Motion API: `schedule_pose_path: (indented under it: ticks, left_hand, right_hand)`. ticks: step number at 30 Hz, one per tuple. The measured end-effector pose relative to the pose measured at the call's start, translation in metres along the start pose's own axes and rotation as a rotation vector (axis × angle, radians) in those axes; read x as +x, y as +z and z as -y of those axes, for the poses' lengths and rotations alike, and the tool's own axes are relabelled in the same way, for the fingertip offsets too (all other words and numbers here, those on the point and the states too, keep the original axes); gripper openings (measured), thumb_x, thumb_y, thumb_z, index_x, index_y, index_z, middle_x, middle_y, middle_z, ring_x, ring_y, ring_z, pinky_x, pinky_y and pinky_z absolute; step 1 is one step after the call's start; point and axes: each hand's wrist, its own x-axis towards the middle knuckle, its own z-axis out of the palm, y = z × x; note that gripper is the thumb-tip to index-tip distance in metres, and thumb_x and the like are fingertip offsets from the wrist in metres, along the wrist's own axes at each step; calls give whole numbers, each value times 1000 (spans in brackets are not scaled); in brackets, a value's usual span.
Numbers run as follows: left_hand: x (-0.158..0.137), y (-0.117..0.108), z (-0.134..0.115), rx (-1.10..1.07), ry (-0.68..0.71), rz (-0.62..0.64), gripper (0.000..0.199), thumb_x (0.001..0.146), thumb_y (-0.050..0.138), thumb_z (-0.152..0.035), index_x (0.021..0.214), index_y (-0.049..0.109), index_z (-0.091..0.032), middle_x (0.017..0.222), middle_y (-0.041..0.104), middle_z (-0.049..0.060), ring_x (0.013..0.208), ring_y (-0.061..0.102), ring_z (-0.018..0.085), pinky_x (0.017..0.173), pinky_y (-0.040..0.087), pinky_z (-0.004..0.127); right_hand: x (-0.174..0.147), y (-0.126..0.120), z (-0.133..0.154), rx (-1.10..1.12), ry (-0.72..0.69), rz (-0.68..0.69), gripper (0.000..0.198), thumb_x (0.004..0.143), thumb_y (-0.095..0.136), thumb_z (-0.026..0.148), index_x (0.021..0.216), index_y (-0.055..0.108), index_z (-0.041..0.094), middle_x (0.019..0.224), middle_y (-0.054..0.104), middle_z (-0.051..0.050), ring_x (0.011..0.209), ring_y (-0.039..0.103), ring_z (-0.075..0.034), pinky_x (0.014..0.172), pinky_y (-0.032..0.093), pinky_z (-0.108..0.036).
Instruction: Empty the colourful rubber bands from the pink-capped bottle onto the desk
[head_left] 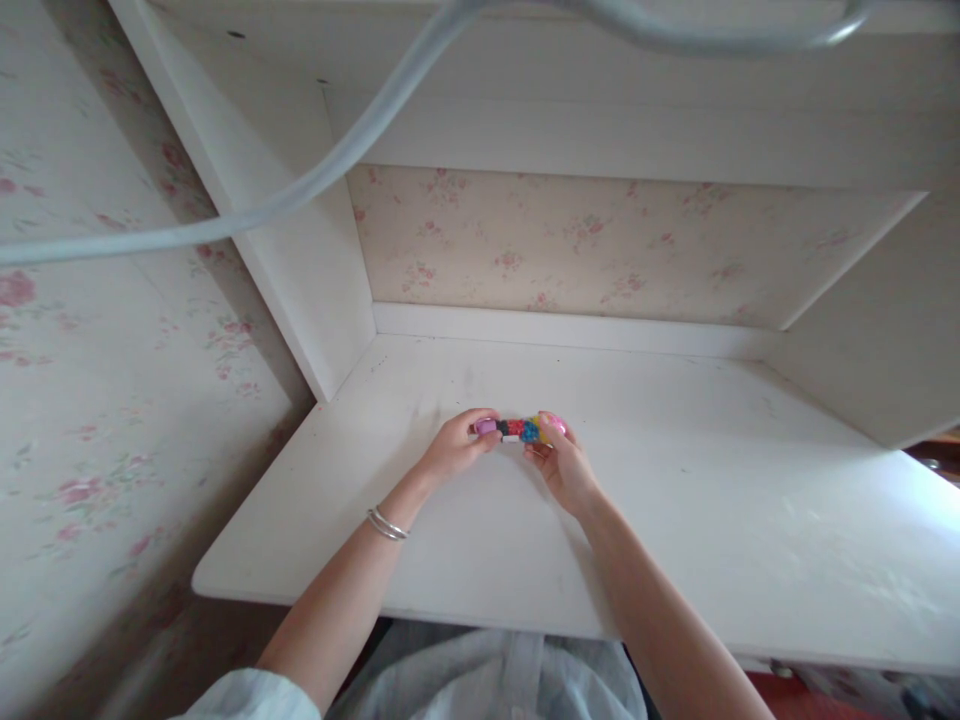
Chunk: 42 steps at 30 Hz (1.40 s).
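A small, slim container (515, 430) spans the gap between my hands above the white desk. Its contents show in bands of black, red, blue, yellow and pink, with a pinkish-purple piece at the left end and a small white label on the front. What the coloured bits are is too small to make out. My left hand (457, 443) pinches the purple end between thumb and fingers. Around the pink and yellow end, my right hand (564, 465) is closed, its thumb on top and some fingers curled below.
The white desk (675, 520) has a low back ledge (570, 328) and side panels (300, 230) holding up a shelf above. A pale cable (330, 165) hangs across the upper view. Floral wallpaper (97, 420) covers the wall at left.
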Motion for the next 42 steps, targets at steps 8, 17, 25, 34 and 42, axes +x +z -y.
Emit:
schedule_pose_path:
  ticks: [8, 17, 25, 34, 42]
  left_hand:
    - [6, 6, 9, -98, -245, -53, 49, 86, 48, -59, 110, 52, -17, 77, 66, 5, 55, 65, 15, 53, 55, 28]
    - [4, 6, 1, -67, -168, -82, 47, 84, 51, -58, 112, 55, -20, 116, 62, 11, 91, 64, 18, 53, 53, 21]
    - [1, 11, 7, -10, -122, 25, 50, 79, 62, -51, 118, 53, -20, 103, 66, 8, 64, 62, 11, 49, 49, 20]
    - [3, 8, 5, 29, -191, -57, 61, 83, 45, -66, 116, 60, -17, 101, 67, 11, 80, 64, 18, 48, 49, 20]
    - [5, 10, 17, 83, -146, 20, 64, 81, 58, -56, 132, 49, -18, 84, 70, 5, 59, 59, 11, 51, 43, 21]
  right_hand:
    - [-2, 3, 0, -3, -18, 37, 32, 73, 75, 38, 94, 57, 21, 85, 67, -1, 59, 59, -8, 56, 54, -21]
    - [0, -2, 7, 104, -45, 5, 28, 72, 73, 34, 94, 58, 24, 86, 66, 2, 62, 58, -9, 60, 54, -24]
    - [1, -3, 7, 117, -56, 12, 25, 74, 72, 34, 93, 58, 24, 85, 66, 2, 60, 57, -8, 58, 54, -21]
    - [3, -3, 4, 150, -34, 4, 25, 73, 74, 32, 92, 60, 23, 83, 67, 2, 61, 59, -9, 59, 54, -22]
    - [4, -4, 4, 159, -60, -5, 24, 72, 75, 32, 90, 62, 23, 80, 67, 2, 57, 57, -9, 53, 53, -21]
